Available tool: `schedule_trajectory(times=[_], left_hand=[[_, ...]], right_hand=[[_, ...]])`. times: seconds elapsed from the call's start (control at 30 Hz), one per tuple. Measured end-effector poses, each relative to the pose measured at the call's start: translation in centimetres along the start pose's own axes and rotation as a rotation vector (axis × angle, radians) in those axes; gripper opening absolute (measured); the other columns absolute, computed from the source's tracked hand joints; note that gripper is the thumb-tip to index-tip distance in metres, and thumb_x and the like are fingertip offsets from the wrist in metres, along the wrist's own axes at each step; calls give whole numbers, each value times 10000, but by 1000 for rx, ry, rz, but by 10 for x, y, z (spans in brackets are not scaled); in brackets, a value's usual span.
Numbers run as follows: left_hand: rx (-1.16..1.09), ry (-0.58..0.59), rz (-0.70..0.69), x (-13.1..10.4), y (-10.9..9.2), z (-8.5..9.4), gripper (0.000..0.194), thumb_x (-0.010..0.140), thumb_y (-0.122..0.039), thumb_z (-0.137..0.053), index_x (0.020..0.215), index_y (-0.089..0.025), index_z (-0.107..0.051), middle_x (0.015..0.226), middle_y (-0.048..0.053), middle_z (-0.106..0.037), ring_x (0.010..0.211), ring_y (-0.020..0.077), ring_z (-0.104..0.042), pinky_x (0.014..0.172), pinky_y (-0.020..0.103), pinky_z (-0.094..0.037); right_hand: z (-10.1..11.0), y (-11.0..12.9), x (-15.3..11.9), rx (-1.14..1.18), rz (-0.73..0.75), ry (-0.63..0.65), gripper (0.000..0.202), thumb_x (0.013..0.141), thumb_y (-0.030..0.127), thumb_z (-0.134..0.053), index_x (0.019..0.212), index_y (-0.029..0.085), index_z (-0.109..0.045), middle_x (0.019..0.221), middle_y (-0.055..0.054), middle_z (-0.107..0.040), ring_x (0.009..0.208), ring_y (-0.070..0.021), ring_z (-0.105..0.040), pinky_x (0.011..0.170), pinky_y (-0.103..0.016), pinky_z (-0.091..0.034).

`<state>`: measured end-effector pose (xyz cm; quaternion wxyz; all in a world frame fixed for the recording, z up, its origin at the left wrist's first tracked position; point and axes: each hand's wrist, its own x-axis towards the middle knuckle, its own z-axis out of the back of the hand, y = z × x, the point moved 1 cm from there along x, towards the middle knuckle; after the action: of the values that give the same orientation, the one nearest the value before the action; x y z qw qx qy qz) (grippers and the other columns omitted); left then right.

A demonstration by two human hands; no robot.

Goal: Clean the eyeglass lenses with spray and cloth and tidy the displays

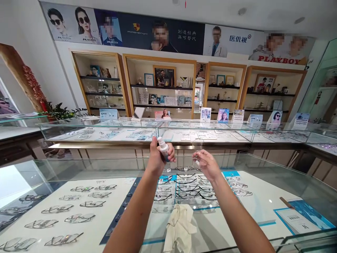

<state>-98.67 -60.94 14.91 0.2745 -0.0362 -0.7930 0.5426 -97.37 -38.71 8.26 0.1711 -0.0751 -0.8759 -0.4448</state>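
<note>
My left hand (164,153) is wrapped around a small white spray bottle (163,147), its thumb raised beside the nozzle. The bottle stands tilted above the glass counter. To its right, my right hand (206,163) pinches a thin-rimmed pair of eyeglasses (197,159) with clear lenses; its outline is faint, and the fingers cover part of it. A crumpled cream cloth (180,225) lies on the counter glass below and between my forearms.
Rows of eyeglass frames (79,218) lie inside the near glass display case (260,196). Blue-and-white cards (297,218) are at its right. Across from it runs another glass counter (179,135) with small standing signs (223,115). Wood-framed shelves (160,84) line the wall.
</note>
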Motion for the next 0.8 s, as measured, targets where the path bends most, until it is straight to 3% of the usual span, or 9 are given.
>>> schedule_trajectory(times=[0.1,0.2,0.27,0.33,0.47,0.6,0.8], left_hand=[[-123,102,35,-18,-21,-27,843,829,-1000,-221,496,-252,-420,445,-22,-299,430,130,-349,520,339,-444],[-188,156,89,-23,-23,-32,858,826,-998,-158,455,-258,-383,419,-31,-229,399,119,-301,497,338,-406],[-215,182,115,-21,-18,-31,869,813,-1005,-135,429,-257,-354,397,-31,-198,369,109,-271,457,322,-344],[-219,204,139,-20,-11,-29,875,794,-1018,-114,408,-259,-318,371,-33,-161,335,98,-221,415,308,-257],[-132,212,142,-21,1,-26,867,791,-1022,-101,404,-270,-290,346,-37,-138,321,92,-166,393,308,-187],[44,78,4,-18,13,-20,838,842,-970,-262,426,-253,-381,357,-33,-211,348,92,-205,414,302,-182],[345,-100,-66,1,35,-7,806,828,-928,-421,411,-239,-447,373,-1,-310,371,114,-310,435,318,-209]], right_hand=[[-7,57,1,-211,81,43,250,753,372,-943,839,205,-779,935,-70,-811,931,-208,-731,862,-322,-560],[-2,103,-6,-328,134,8,224,768,352,-934,856,209,-786,941,-77,-803,942,-222,-730,862,-335,-578],[-1,116,-11,-307,148,-19,223,775,358,-933,851,213,-781,949,-76,-792,955,-227,-732,853,-338,-593],[-6,112,-14,-255,133,-20,239,770,374,-938,839,215,-773,941,-76,-781,960,-234,-735,867,-355,-607],[-33,76,-14,-182,25,44,259,763,395,-943,807,220,-757,904,-66,-777,936,-235,-736,902,-405,-617],[-55,42,-13,-162,-74,102,277,769,426,-937,811,220,-757,882,-51,-787,907,-208,-732,881,-382,-613],[-60,22,-14,-186,-163,145,303,784,463,-924,807,216,-751,885,-50,-782,917,-197,-731,874,-348,-597]])
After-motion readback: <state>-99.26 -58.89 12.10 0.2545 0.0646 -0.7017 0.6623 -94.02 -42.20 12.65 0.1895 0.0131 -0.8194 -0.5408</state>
